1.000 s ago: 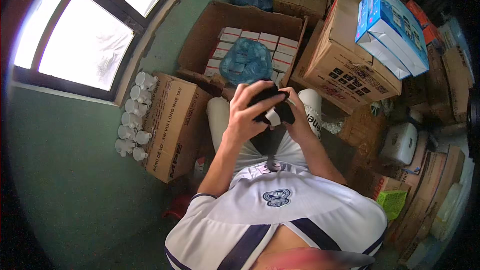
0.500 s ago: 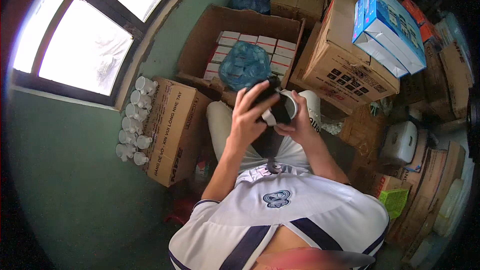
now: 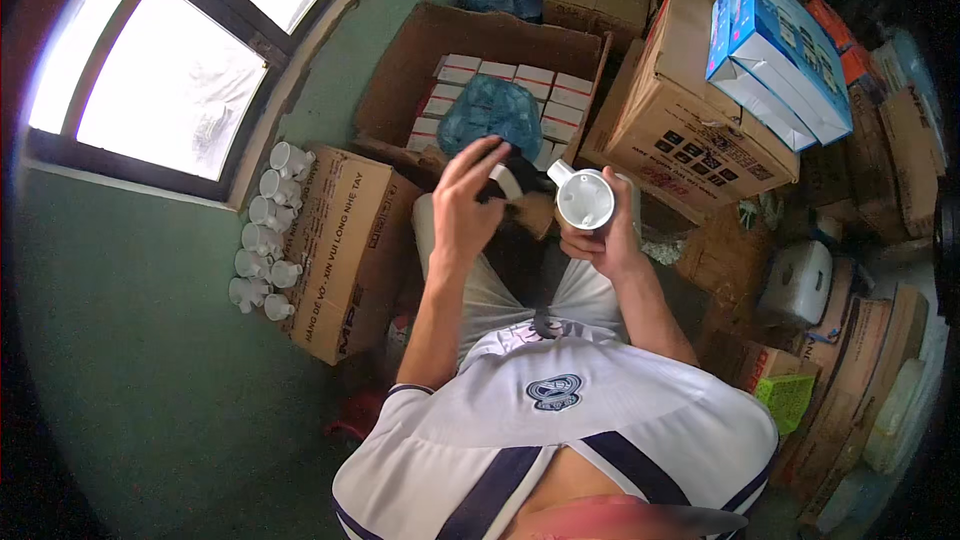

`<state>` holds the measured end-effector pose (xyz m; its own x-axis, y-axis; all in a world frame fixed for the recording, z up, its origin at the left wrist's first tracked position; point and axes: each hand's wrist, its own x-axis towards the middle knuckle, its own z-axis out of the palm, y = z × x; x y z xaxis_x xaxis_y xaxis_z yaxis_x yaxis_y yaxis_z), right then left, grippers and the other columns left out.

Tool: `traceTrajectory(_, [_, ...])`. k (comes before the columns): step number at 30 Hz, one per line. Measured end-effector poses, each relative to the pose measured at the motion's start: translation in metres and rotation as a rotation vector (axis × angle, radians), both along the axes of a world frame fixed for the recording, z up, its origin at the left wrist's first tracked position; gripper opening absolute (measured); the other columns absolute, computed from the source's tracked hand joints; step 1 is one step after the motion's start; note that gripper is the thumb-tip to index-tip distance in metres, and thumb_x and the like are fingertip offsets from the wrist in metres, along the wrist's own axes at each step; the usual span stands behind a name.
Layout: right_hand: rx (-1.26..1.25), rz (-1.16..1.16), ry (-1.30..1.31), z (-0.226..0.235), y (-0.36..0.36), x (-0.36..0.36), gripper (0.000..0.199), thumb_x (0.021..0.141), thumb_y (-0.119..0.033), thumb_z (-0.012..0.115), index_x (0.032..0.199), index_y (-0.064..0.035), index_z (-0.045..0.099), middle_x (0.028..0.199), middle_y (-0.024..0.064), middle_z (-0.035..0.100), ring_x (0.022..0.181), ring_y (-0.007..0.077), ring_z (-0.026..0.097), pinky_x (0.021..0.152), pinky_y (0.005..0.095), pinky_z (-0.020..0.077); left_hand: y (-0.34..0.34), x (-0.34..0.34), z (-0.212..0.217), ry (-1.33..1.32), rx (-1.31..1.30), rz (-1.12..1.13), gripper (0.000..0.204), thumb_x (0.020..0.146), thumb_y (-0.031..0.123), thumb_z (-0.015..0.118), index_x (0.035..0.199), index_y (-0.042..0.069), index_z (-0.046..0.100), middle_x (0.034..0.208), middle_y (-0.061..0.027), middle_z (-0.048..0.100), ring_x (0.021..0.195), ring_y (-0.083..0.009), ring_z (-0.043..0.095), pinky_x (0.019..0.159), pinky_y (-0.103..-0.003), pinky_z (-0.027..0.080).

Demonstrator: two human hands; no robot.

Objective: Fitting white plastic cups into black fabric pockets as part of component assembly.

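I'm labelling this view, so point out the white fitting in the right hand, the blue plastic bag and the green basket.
White fitting [image 3: 584, 201]: head view, inside of its round cup.
Blue plastic bag [image 3: 489, 114]: head view, its crumpled upper side.
Green basket [image 3: 785, 403]: head view, its perforated wall.

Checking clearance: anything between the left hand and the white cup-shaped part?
Yes: a black piece lies between the left hand and the white cup-shaped part held in the right hand. Whether it touches that part, I can't tell.
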<state>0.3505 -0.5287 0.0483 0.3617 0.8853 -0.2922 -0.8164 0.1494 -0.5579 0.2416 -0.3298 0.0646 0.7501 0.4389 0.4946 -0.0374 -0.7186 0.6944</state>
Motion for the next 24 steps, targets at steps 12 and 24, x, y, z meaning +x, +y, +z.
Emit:
traceTrajectory(12, [-0.289, -0.667, -0.105, -0.015, 0.027, 0.007, 0.06, 0.106, -0.066, 0.04, 0.122, -0.0148, 0.066, 0.099, 0.0006, 0.071, 0.073, 0.0151, 0.069, 0.049, 0.0325, 0.0511, -0.061, -0.01, 0.006, -0.001, -0.456, -0.294, 0.055, 0.075, -0.009, 0.066, 0.129, -0.003, 0.072, 0.145, -0.018, 0.066, 0.138, -0.0278, 0.061, 0.117, -0.037, 0.043])
traceTrajectory(24, [0.237, -0.517, -0.091, -0.035, 0.029, 0.007, 0.073, 0.106, -0.062, 0.036, 0.136, -0.0009, 0.061, 0.141, 0.0137, 0.065, 0.132, 0.0261, 0.06, 0.114, 0.0432, 0.0476, -0.075, 0.011, -0.007, -0.136, -0.384, -0.226, 0.058, 0.078, -0.006, 0.067, 0.135, 0.0, 0.068, 0.141, -0.0169, 0.067, 0.136, -0.0277, 0.061, 0.117, -0.039, 0.042])
